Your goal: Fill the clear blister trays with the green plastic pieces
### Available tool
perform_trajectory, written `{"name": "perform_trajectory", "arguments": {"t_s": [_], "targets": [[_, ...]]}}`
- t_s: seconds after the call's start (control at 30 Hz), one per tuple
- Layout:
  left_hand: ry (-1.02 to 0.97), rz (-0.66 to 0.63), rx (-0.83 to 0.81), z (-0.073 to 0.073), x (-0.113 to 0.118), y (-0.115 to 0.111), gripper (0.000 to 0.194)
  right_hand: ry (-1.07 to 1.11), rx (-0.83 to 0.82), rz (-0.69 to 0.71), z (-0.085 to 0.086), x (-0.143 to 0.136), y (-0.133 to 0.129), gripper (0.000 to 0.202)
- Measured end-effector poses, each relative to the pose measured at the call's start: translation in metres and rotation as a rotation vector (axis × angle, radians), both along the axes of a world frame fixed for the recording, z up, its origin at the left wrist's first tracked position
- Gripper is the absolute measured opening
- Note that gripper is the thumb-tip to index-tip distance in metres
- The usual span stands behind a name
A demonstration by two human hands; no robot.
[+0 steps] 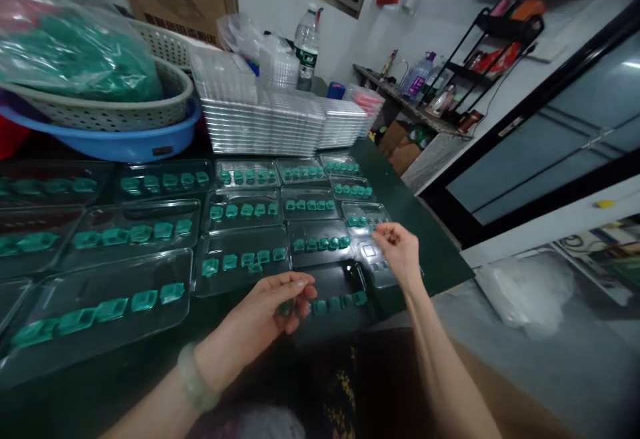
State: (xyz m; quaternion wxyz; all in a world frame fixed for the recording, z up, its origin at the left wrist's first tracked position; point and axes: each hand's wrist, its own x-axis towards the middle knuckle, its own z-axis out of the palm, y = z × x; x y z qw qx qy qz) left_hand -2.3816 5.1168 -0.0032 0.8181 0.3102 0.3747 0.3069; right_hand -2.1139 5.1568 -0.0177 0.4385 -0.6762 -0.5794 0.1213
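Rows of clear plastic trays (240, 229) lie on a dark green table, most holding a line of small translucent green plastic pieces (247, 210). My right hand (400, 252) reaches over a tray (367, 209) at the right end, thumb and fingertips pinched on what looks like a small green piece. Two green pieces (357, 221) sit in that tray beside the fingertips. Low in the middle, my left hand (280, 299), with a pale bangle at the wrist, is curled beside a nearer tray (340, 282). A dark green patch shows between its fingers; what it holds is unclear.
Stacks of clear trays (265, 119) stand along the table's back, with a water bottle (307, 46) behind. A blue basin (125, 136) and a grey basket (120, 112) carry a bag of green pieces (85, 56) at the left. The table's right edge borders the floor (450, 332).
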Motion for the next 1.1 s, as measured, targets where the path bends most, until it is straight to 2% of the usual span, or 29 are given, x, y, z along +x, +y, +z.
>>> {"name": "perform_trajectory", "arguments": {"t_s": [0.03, 0.1, 0.23, 0.37, 0.63, 0.83, 0.93, 1.1], "targets": [[-0.025, 0.025, -0.039, 0.0, -0.003, 0.001, 0.022, -0.085, -0.009, -0.057, -0.004, 0.018, 0.018, 0.024], [-0.058, 0.056, -0.085, 0.001, -0.008, 0.003, 0.02, -0.152, -0.03, -0.076, -0.013, 0.045, 0.049, 0.023], [-0.054, 0.082, -0.103, 0.002, -0.013, 0.007, 0.02, -0.235, -0.096, -0.057, -0.031, 0.065, 0.081, 0.017], [-0.023, 0.086, -0.125, -0.001, -0.013, 0.01, 0.02, -0.301, -0.131, -0.051, -0.038, 0.067, 0.086, 0.016], [-0.019, 0.068, -0.144, -0.004, -0.012, 0.01, 0.021, -0.363, -0.159, 0.02, -0.033, 0.07, 0.094, 0.016], [-0.005, 0.08, -0.139, -0.004, -0.014, 0.009, 0.019, -0.356, -0.138, 0.07, -0.043, 0.066, 0.096, 0.016], [-0.003, 0.083, -0.142, -0.003, -0.015, 0.008, 0.018, -0.347, -0.125, 0.057, -0.043, 0.069, 0.094, 0.017], [-0.015, 0.08, -0.138, -0.004, -0.016, 0.008, 0.017, -0.344, -0.12, -0.011, -0.034, 0.076, 0.092, 0.023]]}}
